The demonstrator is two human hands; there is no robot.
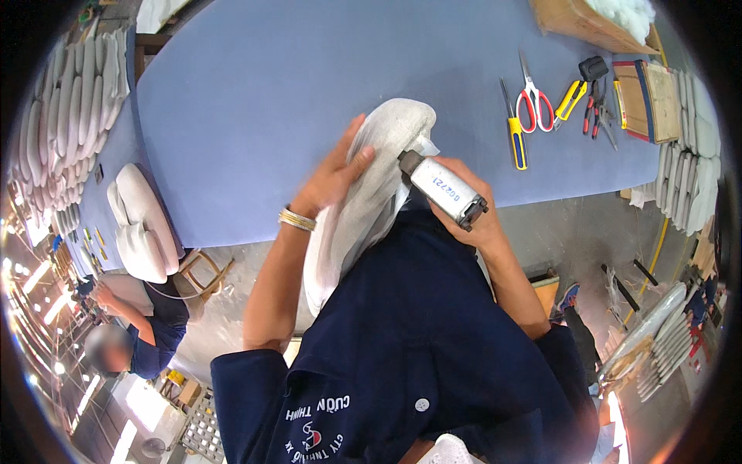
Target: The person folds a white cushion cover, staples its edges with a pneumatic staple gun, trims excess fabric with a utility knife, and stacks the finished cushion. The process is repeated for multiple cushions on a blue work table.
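A long, light grey upholstered pad [352,201] is held at a slant against my front, its upper end over the edge of the blue table. My left hand [336,178] grips its left side, thumb on the fabric and the other fingers partly hidden along its edge. In my right hand [478,207] is a silver pneumatic staple gun [444,188], its dark nose touching or very near the pad's right edge. A flap of pale fabric stands out beside the nose. My right fingers wrap round the tool and are partly hidden by it.
On the blue table [309,69] at right lie a screwdriver [517,143], red-handled scissors [535,108], a yellow cutter [572,100] and pliers [593,112]. Behind them stands a carton [587,27] with white stuffing. Stacked pads [69,108] and a seated co-worker [147,325] are at left.
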